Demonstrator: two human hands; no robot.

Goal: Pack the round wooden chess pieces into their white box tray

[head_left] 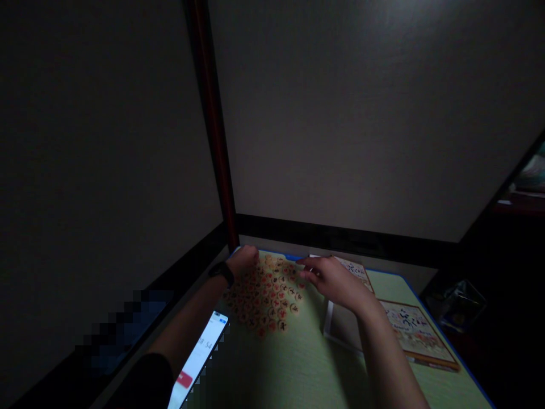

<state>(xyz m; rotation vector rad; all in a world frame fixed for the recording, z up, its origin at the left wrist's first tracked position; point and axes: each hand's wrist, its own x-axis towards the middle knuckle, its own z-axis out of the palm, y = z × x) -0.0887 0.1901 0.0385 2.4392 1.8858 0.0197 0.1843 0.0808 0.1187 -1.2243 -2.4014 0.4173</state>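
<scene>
Many round Chinese chess pieces (266, 298) with red and black characters lie spread over the pale green table top. My left hand (244, 258), a dark band at its wrist, is at the far left edge of the pieces. Its fingers are curled, and I cannot make out whether anything is inside them. Over the far right side of the pieces is my right hand (326, 275), its fingers stretched out and apart with nothing seen in them. My right forearm partly covers an open white-edged box (340, 324) beside the pieces.
A printed box lid (419, 332) lies at the right of the table (298, 363), and another printed panel (360, 274) is behind my right hand. A lit phone (202, 355) stands out near my left forearm. Walls border the far and left sides.
</scene>
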